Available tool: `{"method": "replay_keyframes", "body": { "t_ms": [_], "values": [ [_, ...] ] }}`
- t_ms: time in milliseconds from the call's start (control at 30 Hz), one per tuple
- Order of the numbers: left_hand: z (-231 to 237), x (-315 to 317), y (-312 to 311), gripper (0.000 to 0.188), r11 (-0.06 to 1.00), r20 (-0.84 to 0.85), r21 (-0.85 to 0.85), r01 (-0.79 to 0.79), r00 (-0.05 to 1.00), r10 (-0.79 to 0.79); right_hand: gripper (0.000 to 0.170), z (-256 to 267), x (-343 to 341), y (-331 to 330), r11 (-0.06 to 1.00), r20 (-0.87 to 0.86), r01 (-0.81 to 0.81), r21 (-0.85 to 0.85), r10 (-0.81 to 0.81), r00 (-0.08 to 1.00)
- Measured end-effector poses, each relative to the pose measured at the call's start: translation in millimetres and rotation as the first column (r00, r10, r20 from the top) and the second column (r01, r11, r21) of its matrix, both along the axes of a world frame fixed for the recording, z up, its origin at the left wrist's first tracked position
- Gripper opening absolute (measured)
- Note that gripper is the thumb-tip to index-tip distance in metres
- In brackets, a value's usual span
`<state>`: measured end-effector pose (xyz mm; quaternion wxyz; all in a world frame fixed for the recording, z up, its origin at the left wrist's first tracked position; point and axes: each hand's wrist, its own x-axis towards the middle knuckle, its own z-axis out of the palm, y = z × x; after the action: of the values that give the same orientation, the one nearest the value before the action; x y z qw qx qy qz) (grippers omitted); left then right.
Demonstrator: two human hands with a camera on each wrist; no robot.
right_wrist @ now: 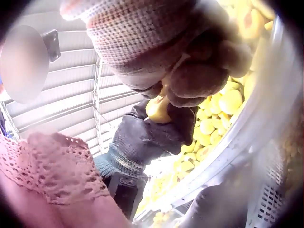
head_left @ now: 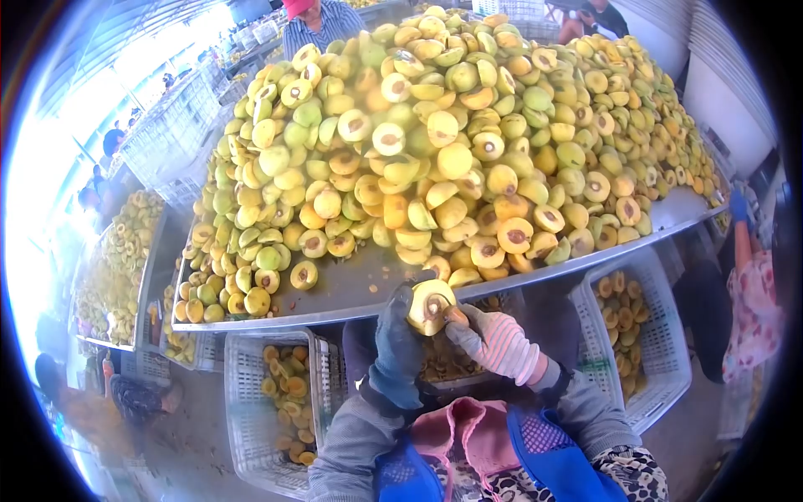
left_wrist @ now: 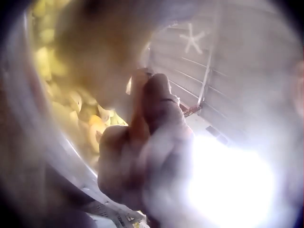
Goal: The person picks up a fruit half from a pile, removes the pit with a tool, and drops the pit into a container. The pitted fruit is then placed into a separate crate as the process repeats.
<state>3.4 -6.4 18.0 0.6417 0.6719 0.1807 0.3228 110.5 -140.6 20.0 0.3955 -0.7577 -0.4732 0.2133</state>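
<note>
One cut yellow fruit [head_left: 423, 299] is held just beside the near edge of the metal table [head_left: 339, 289], in front of the heap of halved fruit [head_left: 456, 159]. Its side is gripped by the curled fingers of the left hand [head_left: 396, 341]; a narrow brownish piece [head_left: 457, 315] is pinched at the cut face by the right hand [head_left: 500, 343], though whether it is tool or fruit cannot be told. For clean work, the fruit should probably be kept steady, pressure confined to the brown centre, and the left fingertips kept clear of any push.
</note>
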Motion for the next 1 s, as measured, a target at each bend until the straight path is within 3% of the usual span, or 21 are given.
{"method": "replay_keyframes", "body": {
  "t_ms": [67,133,233,333,433,533,600,633,667,700,733,767,800,867,933,1000],
  "values": [
    [-2,-1,-4,0.040,0.977,-0.035,0.200,-0.068,0.996,0.077,0.057,-5,2,-3,0.999,0.030,-0.025,-0.039,0.027,0.999],
    [-16,-1,-3,0.035,0.885,-0.084,0.451,-0.117,0.982,0.172,0.057,-19,9,-4,0.995,0.064,-0.057,-0.078,0.062,0.996],
    [-28,1,-4,0.041,0.751,-0.005,0.640,-0.162,0.977,0.215,0.056,-32,9,-8,0.994,0.107,-0.081,-0.068,0.088,0.990],
    [-42,3,-1,0.054,0.663,0.100,0.720,-0.204,0.976,0.193,0.052,-40,3,-10,0.997,0.033,-0.067,-0.037,0.069,0.997],
    [-45,1,-1,0.064,0.550,0.127,0.809,-0.207,0.975,0.180,0.055,-38,1,-14,0.989,-0.021,-0.098,-0.110,0.096,0.995],
    [-34,1,-6,0.062,0.599,0.094,0.779,-0.184,0.979,0.179,0.056,-32,2,-14,0.993,-0.082,-0.117,-0.015,0.116,0.990],
    [-48,3,-1,0.061,0.777,0.071,0.618,-0.119,0.993,0.096,0.057,-36,5,-14,0.990,-0.134,-0.118,0.073,0.127,0.983],
    [-52,2,-1,0.058,0.917,0.080,0.396,-0.044,0.997,0.014,0.058,-36,6,-13,0.986,-0.159,-0.118,0.117,0.136,0.978],
    [-55,1,-1,0.054,0.990,0.124,0.139,0.015,0.992,-0.033,0.058,-33,9,-15,0.992,-0.120,-0.114,0.053,0.120,0.986],
    [-30,2,-7,0.049,0.954,0.211,-0.261,0.145,0.973,-0.090,0.059,-21,13,-17,0.994,-0.080,-0.105,-0.011,0.104,0.991],
    [-17,1,-10,0.046,0.745,0.312,-0.603,0.284,0.944,-0.107,0.060,-15,15,-19,0.993,-0.040,-0.091,-0.074,0.088,0.995],
    [-28,1,-4,0.047,0.941,0.223,-0.288,0.179,0.968,-0.116,0.062,-17,14,-21,0.996,0.028,-0.045,-0.074,0.047,0.999],
    [-49,0,6,0.048,0.994,0.135,0.079,0.078,0.987,-0.088,0.062,-16,16,-23,0.995,0.067,-0.060,-0.073,0.065,0.996],
    [-52,-6,13,0.050,0.864,0.017,0.503,-0.005,1.000,-0.004,0.063,-8,18,-26,0.993,0.143,-0.092,-0.077,0.103,0.984],
    [-27,-12,10,0.052,0.783,-0.071,0.622,0.006,0.996,0.048,0.058,4,16,-25,0.985,0.226,-0.133,-0.108,0.155,0.962],
    [-28,-12,7,0.033,0.811,-0.032,0.583,-0.045,0.996,0.078,0.054,9,16,-21,0.979,0.287,-0.169,-0.113,0.195,0.938]
  ]
}}
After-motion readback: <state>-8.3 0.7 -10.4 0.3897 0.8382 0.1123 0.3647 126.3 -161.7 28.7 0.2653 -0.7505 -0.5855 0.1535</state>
